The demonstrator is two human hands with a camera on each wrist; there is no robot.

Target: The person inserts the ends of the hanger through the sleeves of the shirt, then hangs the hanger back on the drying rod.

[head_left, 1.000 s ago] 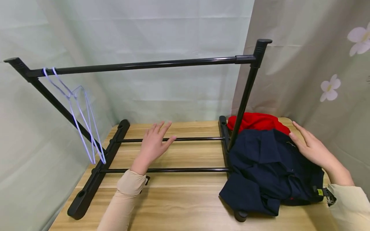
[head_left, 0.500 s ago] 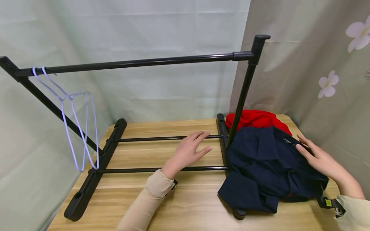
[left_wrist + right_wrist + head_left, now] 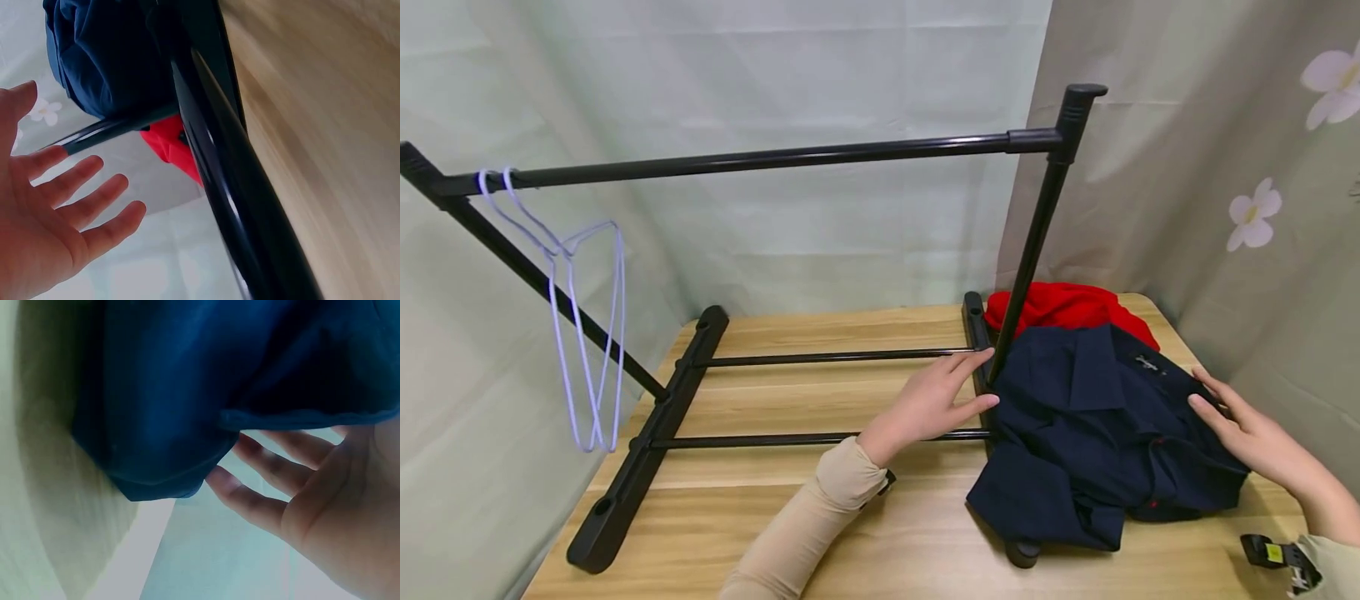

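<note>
A crumpled navy shirt (image 3: 1075, 417) lies over the right foot of a black clothes rack (image 3: 835, 154), small white lettering showing on it. My right hand (image 3: 1255, 433) is at the shirt's right side, fingers fairly straight; in the right wrist view, fingertips are right at the hem of the navy cloth (image 3: 162, 425). With fingers spread and nothing in its palm, my left hand (image 3: 928, 404) is above the lower crossbars, its fingertips near the rack's right post. The left wrist view has the left palm (image 3: 37, 237) beside a black bar (image 3: 231, 175).
Behind the navy shirt is a red garment (image 3: 1067, 307), partly covered. Two lilac wire hangers (image 3: 587, 333) hang at the left end of the top rail. The rack stands on a wooden table (image 3: 760, 508), with pale curtains (image 3: 820, 75) behind.
My left hand has moved right across the rack's base toward the navy shirt. My right hand has shifted slightly right and down along the shirt's edge. The hangers have swung.
</note>
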